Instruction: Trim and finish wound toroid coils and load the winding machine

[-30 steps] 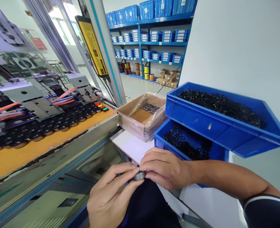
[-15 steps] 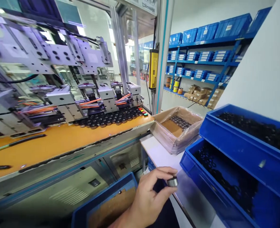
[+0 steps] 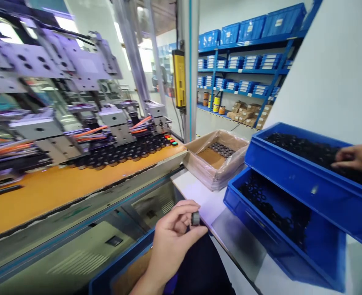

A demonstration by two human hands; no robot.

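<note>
My left hand (image 3: pixel 171 241) is low in the middle of the view. Its thumb and fingers pinch a small dark metal ring (image 3: pixel 195 218), held just off the corner of the white table (image 3: pixel 199 196). My right hand (image 3: pixel 356 157) reaches into the upper blue bin (image 3: pixel 294 172) at the right edge. Its fingers curl down onto the heap of black ring parts (image 3: pixel 304 147); whether they grip one is hidden. The lower blue bin (image 3: pixel 239 205) below it holds thin black rings (image 3: pixel 270 205).
A plastic-lined cardboard box (image 3: pixel 214 172) of small metal parts stands behind the bins. On the left, a machine with an orange deck (image 3: pixel 61 184) carries a row of black round parts (image 3: pixel 122 153). A blue tray (image 3: pixel 119 270) lies below my left hand. Blue shelving (image 3: pixel 239 69) stands far back.
One second ago both hands held the ring together. My right hand has since let go and gone into the upper blue bin. My left hand keeps the ring, turned edge-on.
</note>
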